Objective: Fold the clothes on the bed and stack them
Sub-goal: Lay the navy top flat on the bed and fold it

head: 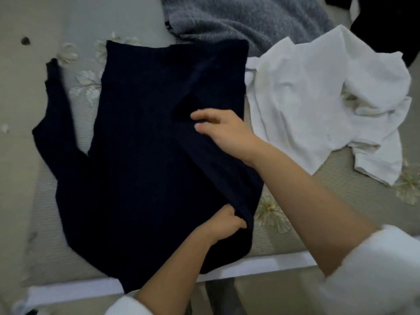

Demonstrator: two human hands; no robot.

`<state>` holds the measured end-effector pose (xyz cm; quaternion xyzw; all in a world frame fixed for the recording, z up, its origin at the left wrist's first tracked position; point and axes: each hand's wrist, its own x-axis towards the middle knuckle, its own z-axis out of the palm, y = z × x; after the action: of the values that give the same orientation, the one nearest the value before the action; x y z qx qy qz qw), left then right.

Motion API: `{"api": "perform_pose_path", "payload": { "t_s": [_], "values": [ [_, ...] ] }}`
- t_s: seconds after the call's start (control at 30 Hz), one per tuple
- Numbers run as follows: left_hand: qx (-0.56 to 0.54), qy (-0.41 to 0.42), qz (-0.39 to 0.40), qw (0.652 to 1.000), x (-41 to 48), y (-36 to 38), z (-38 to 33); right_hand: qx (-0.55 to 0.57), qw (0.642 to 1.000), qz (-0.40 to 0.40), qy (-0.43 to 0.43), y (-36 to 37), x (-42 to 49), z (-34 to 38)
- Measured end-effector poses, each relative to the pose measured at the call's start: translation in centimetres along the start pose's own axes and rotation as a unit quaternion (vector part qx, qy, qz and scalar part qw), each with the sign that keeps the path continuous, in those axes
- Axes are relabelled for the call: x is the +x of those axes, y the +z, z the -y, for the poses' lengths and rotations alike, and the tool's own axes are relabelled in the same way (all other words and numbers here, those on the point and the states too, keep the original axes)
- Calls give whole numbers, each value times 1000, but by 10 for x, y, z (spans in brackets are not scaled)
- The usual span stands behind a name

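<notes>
- Left hand [223, 225] is down low on the dark navy ribbed knit sweater [141, 155]. Its fingers are curled in under the fold at the garment's right edge, clamped onto the cloth.
- Up and away from that grip, the right hand [223, 133] sits on the folded-in sleeve [218, 169]. The fingers reach out to the left with the thumb tucked just below them.
- The picture is smeared there, so I cannot tell whether that hand pinches the sleeve or only presses on it.
- The sweater lies flat on the pale beige bedspread with embroidered flowers [20, 105]. Its body spreads left and forward from both hands, and its near end hangs over the edge of the bed.
- The folded-in sleeve runs diagonally between the two hands, from the left hand's grip up to the right hand's fingertips.
- The other sleeve [56, 123] is spread out on the bedspread, well to the left of both hands.
- Right of the right hand, touching the sweater's far right side, lies a crumpled white cotton garment [318, 98].
- Beyond the sweater's far end sits a fluffy grey fabric heap [250, 17], with a black piece of clothing [386, 26] in the far right corner.
- White fuzzy cuffs [375, 269] cover both of the person's arms below the bare forearms.
</notes>
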<state>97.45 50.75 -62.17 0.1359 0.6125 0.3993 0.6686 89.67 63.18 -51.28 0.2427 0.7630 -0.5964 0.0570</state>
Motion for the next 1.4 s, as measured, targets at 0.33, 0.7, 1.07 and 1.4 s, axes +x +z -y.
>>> {"api": "perform_pose_path", "payload": {
  "t_s": [0.33, 0.7, 1.07, 1.4],
  "values": [
    [-105, -112, -88, 984, -27, -112, 13, -164, 967, -41, 193, 0, -36, -113],
    [-301, 30, -385, 872, 2, -253, -67, -489, 852, 70, 176, 61, -54, -118],
    [-295, 159, -333, 881, 3, -305, -109, -285, 921, 110, 242, 62, -41, -101],
    [-71, 75, -412, 905, -38, -325, -50, -320, 930, 66, 166, 105, -9, -76]
  ]
}}
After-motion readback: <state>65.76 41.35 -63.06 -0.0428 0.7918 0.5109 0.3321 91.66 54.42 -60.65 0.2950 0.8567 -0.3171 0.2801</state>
